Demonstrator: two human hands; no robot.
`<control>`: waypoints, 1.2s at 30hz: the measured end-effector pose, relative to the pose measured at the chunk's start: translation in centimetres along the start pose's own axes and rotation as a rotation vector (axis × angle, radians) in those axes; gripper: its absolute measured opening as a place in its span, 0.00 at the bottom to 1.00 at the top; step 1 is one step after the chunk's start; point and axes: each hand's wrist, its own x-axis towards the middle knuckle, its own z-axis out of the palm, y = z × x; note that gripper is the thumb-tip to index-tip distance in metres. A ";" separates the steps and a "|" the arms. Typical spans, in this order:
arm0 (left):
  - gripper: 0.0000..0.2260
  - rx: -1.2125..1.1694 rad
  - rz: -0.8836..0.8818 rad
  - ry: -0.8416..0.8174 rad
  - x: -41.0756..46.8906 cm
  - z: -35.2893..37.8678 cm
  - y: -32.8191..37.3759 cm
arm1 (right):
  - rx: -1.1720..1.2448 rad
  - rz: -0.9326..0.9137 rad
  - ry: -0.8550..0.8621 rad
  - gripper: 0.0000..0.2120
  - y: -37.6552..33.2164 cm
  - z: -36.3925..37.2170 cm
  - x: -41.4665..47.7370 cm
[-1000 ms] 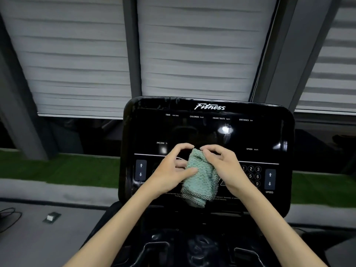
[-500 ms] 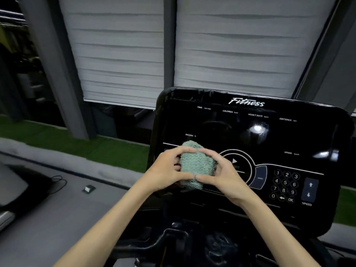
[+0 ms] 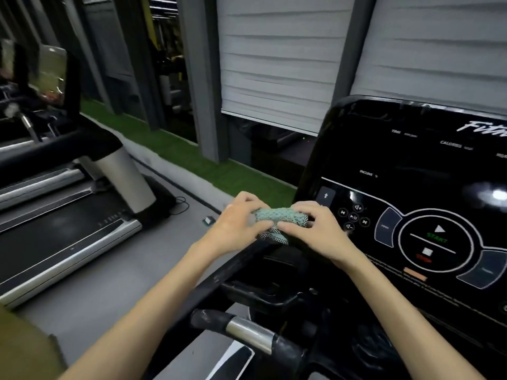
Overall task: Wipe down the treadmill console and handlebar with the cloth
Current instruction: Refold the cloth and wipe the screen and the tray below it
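Glossy black console (image 3: 411, 165) reads "START", "INCLINE", "CALORIES" — at its lower left corner, left hand (image 3: 236, 226) and right hand (image 3: 315, 231) both pinch the bunched green cloth (image 3: 277, 218), lying left-to-right.

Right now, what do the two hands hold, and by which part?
A rolled green cloth: the left hand grips its left end, the right hand grips its right end.
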 end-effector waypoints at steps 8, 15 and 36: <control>0.08 -0.430 -0.080 0.224 -3.9 -2.6 -2.5 | 0.692 0.291 -0.187 0.13 -3.6 7.2 -0.3; 0.10 -0.498 -0.230 0.248 -7.4 -3.6 -6.9 | 0.660 0.337 -0.190 0.12 -3.5 12.5 -1.8; 0.07 -0.229 -0.386 0.346 -8.4 4.3 -14.3 | 0.662 0.575 -0.422 0.10 5.4 14.9 2.1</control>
